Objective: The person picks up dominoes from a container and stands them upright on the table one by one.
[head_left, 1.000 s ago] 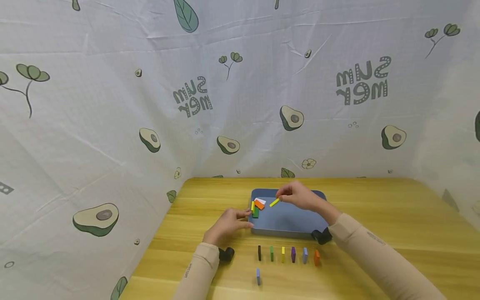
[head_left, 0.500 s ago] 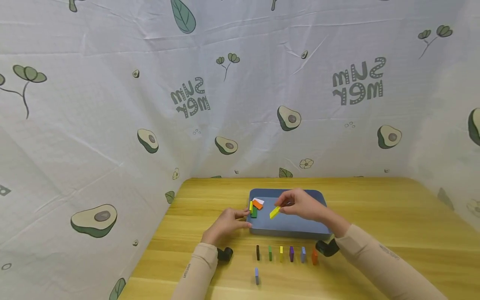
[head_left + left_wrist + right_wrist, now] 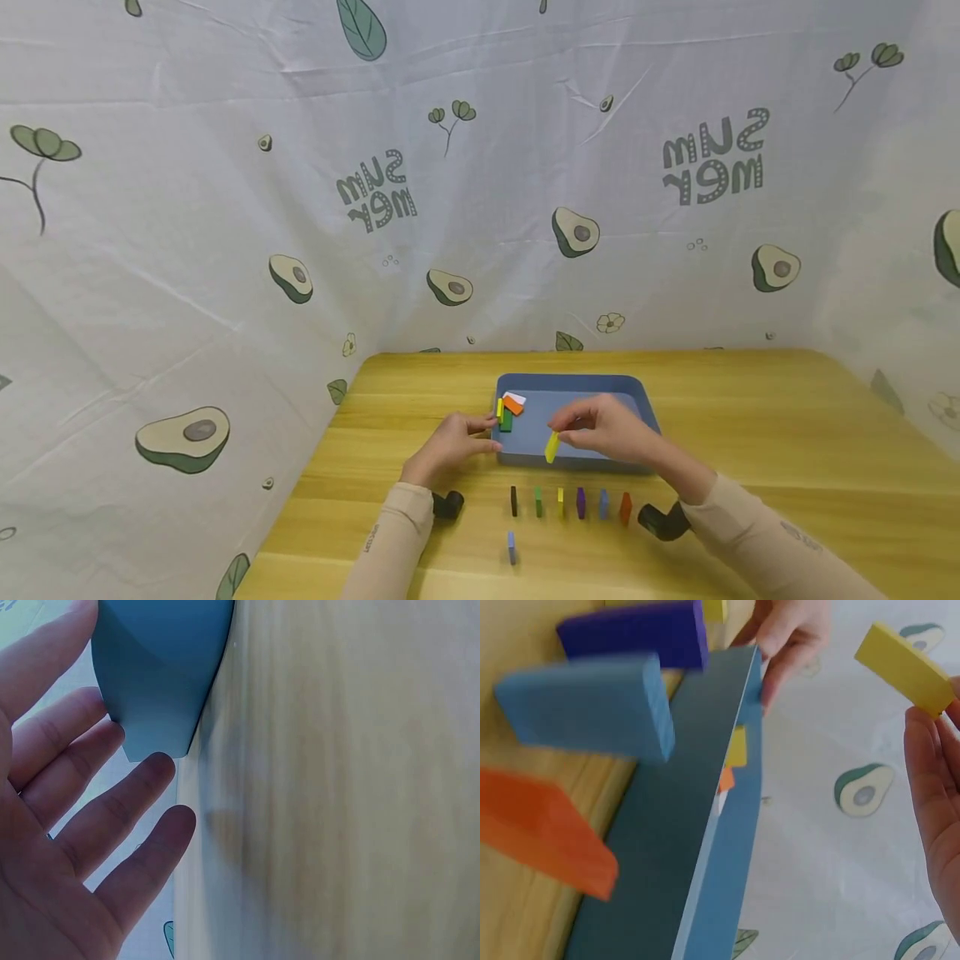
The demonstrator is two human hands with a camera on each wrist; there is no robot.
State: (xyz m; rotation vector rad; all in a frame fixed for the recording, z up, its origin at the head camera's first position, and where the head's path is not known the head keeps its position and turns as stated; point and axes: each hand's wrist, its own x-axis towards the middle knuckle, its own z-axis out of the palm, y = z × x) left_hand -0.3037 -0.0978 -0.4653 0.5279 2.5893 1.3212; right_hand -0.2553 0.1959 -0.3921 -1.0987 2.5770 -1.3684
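Pinched between my right hand's thumb and fingers is a yellow domino, held above the front edge of the blue tray. The right wrist view shows the same yellow domino clear of everything but the fingertips. My left hand rests against the tray's left end, its fingers spread and fairly straight. Inside the tray's left end lie a white domino, an orange domino, a green domino and another yellow domino.
In front of the tray stands a row of upright dominoes: black, green, yellow, purple, blue and orange. Nearer to me stands a lone blue domino. Patterned cloth hangs behind the wooden table.
My right hand has brought the yellow domino from over the tray's inside toward me, to its front edge, turning it more upright. The left hand has stayed at the tray.
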